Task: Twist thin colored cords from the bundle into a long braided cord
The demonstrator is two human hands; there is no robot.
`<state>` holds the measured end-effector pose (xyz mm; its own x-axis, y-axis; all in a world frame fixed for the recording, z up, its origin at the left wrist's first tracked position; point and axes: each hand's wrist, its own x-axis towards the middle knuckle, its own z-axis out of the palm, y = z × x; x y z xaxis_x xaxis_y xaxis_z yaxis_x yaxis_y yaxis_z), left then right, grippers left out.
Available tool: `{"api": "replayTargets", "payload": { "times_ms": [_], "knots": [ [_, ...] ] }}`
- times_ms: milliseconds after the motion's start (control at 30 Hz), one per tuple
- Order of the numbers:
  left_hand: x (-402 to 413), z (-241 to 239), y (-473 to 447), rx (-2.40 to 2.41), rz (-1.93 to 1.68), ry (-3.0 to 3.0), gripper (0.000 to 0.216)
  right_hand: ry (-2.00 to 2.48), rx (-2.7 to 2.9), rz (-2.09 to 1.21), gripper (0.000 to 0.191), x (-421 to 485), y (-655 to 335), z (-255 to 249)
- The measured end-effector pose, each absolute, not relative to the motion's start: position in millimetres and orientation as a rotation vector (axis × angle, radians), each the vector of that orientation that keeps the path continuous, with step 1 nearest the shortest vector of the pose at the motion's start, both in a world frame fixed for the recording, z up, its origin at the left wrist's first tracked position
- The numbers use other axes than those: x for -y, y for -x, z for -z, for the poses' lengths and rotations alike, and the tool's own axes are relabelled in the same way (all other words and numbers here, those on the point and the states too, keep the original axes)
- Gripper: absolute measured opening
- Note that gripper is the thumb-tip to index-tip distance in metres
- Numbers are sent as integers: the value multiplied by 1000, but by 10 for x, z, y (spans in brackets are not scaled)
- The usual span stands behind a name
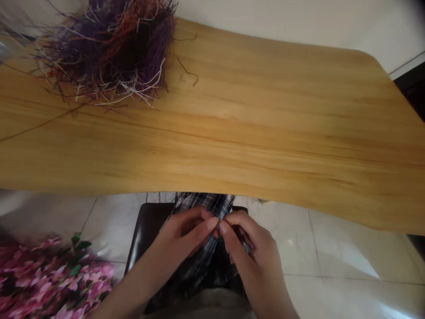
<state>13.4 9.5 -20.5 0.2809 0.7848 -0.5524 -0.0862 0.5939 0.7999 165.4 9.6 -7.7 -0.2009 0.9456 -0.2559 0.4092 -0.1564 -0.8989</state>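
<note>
I'm looking first at the pinch in the lower middle of the frame, where the fingertips [214,223] of both hands are sitting close together. The left hand [184,235] is pressing thumb to forefinger, and the right hand [255,246] is doing the same just beside it. Both grips are pinching closed, but I cannot tell what, if anything, they are grasping; any piece there is too small or hidden. In my judgement, fine work like this is calling for light, even pressure, with one pinch anchoring and the other making small moves, and the thumbs leaving the contact point in sight.

Plaid cloth [210,201] is showing behind and below the hands, over a dark seat [141,235]; I cannot tell whether the fingers are touching it. Since its pattern is making tiny things hard to pick out, I'm thinking a plainer backdrop would be helping.

Beyond, the wooden table [265,124] is spanning the frame. A tangled heap of strands [109,48] is resting at upper left, with a loose strand [188,73] lying beside it. Pink flowers [36,283] are filling the lower left, and pale floor tiles [335,261] are showing at lower right.
</note>
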Motion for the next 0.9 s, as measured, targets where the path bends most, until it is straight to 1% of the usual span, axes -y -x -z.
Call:
{"api": "replayTargets", "payload": {
  "times_ms": [100,233,433,500,700,833,900],
  "knots": [
    [-88,217,-158,-1145,-689,-723,22,1574,1590,-1332,22,-86,-1682,71],
    [-81,213,-165,-1144,-707,-690,18,1577,1529,-1415,25,-89,-1704,55],
    [-101,144,-113,-1005,-669,-620,23,1456,1152,-1799,29,-124,-1769,47],
    [-109,127,-108,-1015,-660,-584,23,1422,1097,-1840,29,-140,-1792,40],
    [-121,161,-98,-1034,-625,-642,24,1492,1201,-1785,25,-174,-1803,8],
    [-125,176,-97,-1015,-601,-690,23,1501,1445,-1622,14,-181,-1803,-4],
    [-127,161,-102,-1006,-584,-699,22,1492,1564,-1582,12,-183,-1805,-18]
  ]
}}
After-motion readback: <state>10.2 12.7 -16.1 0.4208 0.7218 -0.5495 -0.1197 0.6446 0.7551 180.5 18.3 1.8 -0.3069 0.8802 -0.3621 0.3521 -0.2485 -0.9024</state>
